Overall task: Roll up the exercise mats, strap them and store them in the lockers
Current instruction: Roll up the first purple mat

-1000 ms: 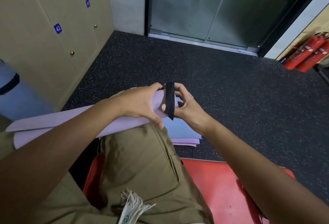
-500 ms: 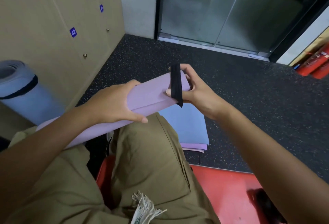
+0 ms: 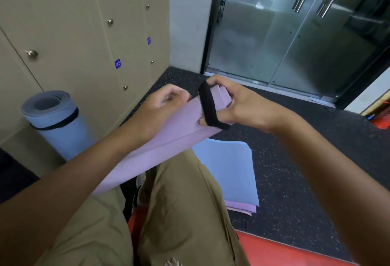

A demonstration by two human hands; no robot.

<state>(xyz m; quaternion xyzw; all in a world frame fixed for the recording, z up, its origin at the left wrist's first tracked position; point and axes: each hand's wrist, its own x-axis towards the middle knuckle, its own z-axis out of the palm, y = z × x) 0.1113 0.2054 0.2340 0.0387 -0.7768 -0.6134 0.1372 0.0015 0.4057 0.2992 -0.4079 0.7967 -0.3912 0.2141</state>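
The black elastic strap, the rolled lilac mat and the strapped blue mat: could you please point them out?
black elastic strap (image 3: 207,105), head view, middle of band
rolled lilac mat (image 3: 168,139), head view, outer side
strapped blue mat (image 3: 61,137), head view, lower side

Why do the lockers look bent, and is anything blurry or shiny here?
Head view: wide-angle lens bows the lockers and the door frame; glass doors carry pale reflections; both hands, left and right, are slightly soft on the purple mat, the black strap too; lighting is even, shadows faint.
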